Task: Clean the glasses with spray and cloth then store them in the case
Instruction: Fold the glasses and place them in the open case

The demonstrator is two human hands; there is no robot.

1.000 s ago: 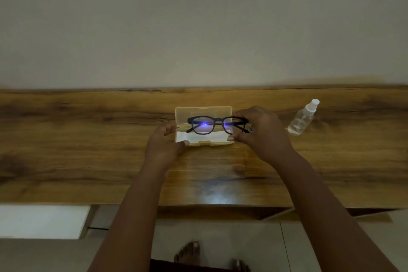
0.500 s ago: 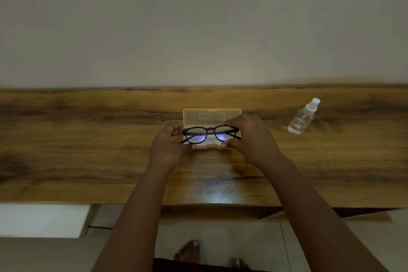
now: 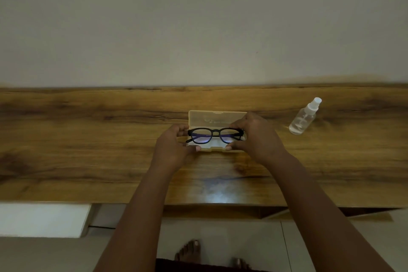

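Left hand fingers curl round the left end of the glasses, thumb tip at the case front rim. Right hand fingers pinch the right end of the frame, thumb low at the front rim too. Both hands closed on the glasses, one at each end.

Glasses: black frame, lenses facing the camera, temples look folded, held level right over the open case tray. Can't tell if the frame touches the tray or hangs just above it. Lenses show a bluish-white glare.

Case: pale yellow, translucent, lid open and tipped up toward the wall. Something white lies in the tray under the glasses; can't tell if it's the cloth or a lining. Case sits mid-counter, about centred between front and back edges.

Spray bottle: clear, white nozzle, stands toward the right end of the counter, nearer the back edge, well apart from the case and right hand.

Wood-grain counter runs edge to edge against the plain wall. Light patch reflects near the front edge between the forearms. Below the front edge: pale floor, bare toes, a white panel at lower left.
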